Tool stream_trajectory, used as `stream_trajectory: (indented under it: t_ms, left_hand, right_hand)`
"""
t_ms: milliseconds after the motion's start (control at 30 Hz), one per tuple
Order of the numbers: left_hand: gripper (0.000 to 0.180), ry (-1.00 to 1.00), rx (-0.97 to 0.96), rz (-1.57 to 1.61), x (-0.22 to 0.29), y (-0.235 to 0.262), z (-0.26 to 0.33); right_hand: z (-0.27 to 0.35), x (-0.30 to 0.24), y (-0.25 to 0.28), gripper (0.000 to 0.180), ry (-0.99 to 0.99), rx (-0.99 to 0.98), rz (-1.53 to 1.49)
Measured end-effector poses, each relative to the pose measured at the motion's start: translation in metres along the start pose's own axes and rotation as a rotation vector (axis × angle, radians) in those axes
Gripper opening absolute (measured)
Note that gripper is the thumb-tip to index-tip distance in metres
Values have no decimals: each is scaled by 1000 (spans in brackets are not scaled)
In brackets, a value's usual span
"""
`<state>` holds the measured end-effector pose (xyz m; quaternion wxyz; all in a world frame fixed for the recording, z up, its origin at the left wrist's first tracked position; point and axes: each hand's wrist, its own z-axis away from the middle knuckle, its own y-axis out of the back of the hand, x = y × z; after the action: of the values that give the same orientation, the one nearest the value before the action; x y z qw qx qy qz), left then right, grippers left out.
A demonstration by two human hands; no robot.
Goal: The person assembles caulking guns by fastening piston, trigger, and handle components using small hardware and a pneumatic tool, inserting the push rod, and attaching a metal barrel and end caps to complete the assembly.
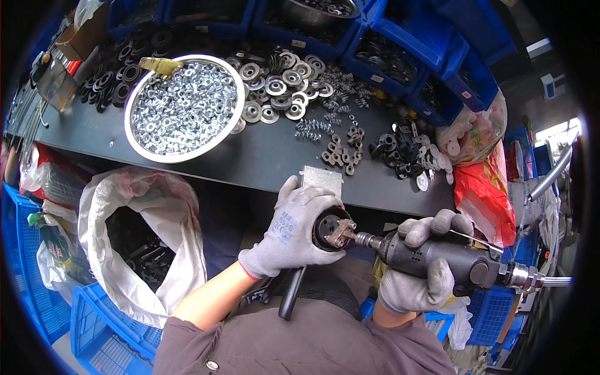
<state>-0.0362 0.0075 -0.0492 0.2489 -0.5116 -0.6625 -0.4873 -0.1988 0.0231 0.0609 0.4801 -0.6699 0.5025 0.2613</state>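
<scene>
My left hand (289, 228), in a grey work glove, is closed around a round black part (324, 220) in front of the bench edge. A small coppery-grey metal bracket (341, 234) sits on the part's face, and a black rod (292, 297) slants down below it. My right hand (409, 292), gloved too, is wrapped round a black air screwdriver (407, 255) with a thin metal lever (473, 239) along its side. The tool lies roughly level, its tip at the bracket. Whether the tip is seated in a screw I cannot tell.
On the dark bench (250, 169) stands a white-rimmed bowl (241, 100) of small metal nuts, with flanged metal discs (275, 85), springs (312, 128) and small brackets (340, 153) beside it. Blue bins (387, 62) line the back. A white sack (100, 219) of dark parts stands left.
</scene>
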Motion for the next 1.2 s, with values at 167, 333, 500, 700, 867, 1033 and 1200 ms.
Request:
stream_trajectory:
  t_ms: [167, 333, 500, 700, 867, 1033, 1200]
  left_hand:
    - [72, 10, -12, -6, -1, 1, 1]
    - [72, 2, 11, 0, -2, 0, 3]
    - [66, 0, 66, 15, -1, -2, 1]
    - [66, 36, 51, 12, -1, -1, 4]
    - [73, 58, 19, -2, -3, -5, 6]
    - [73, 43, 44, 8, -5, -5, 7]
    - [73, 69, -2, 16, -5, -4, 4]
  right_hand:
    - [-6, -6, -8, 70, -95, 2, 79]
    - [-13, -4, -12, 71, -141, -78, 62]
    - [-26, 3, -27, 74, -235, -151, 36]
    - [-32, 7, -20, 64, -240, -354, 90]
    - [-29, 5, -25, 62, -301, -229, 18]
    - [-29, 1, -34, 63, -380, -196, 79]
    - [-29, 4, -30, 64, -295, -212, 38]
